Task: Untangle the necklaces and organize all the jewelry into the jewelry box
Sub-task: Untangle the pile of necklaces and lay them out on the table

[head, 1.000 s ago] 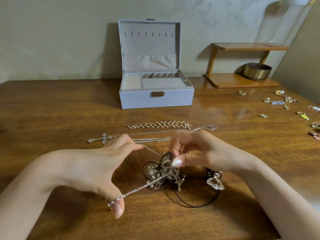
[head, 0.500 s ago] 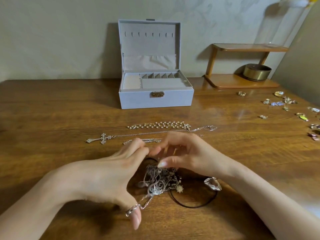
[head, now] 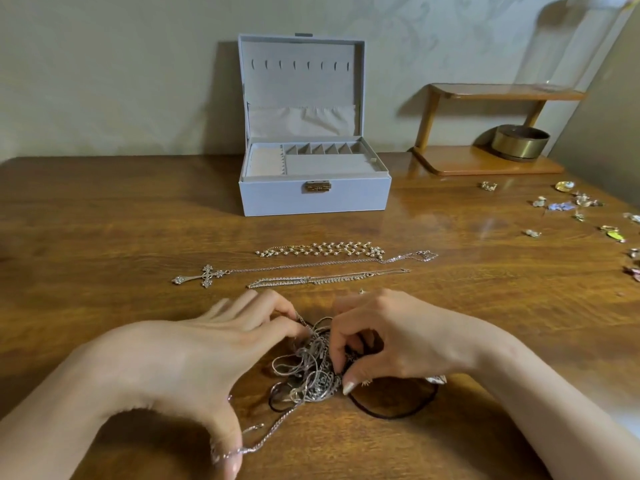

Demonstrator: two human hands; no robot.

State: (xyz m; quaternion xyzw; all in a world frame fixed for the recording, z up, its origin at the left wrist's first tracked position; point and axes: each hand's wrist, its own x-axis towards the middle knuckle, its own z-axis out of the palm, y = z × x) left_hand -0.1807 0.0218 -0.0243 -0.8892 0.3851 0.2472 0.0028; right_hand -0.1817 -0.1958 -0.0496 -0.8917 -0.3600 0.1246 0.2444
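Wooden table (head: 104, 220), warm brown and glossy. At the back, centre, sits the grey jewelry box (head: 313, 199), lid up. Back right, a small wooden shelf stand (head: 485, 164). In front of the box lie three pieces in rows, stretched out side by side: a pearl-beaded chain (head: 322, 250), a cross necklace (head: 204, 276), then a fine fringed chain (head: 325, 280). Nearest, a tangle of necklaces (head: 311, 372) with a black cord loop (head: 394, 415) trailing right. Along the right edge, scattered small earrings (head: 561, 205).
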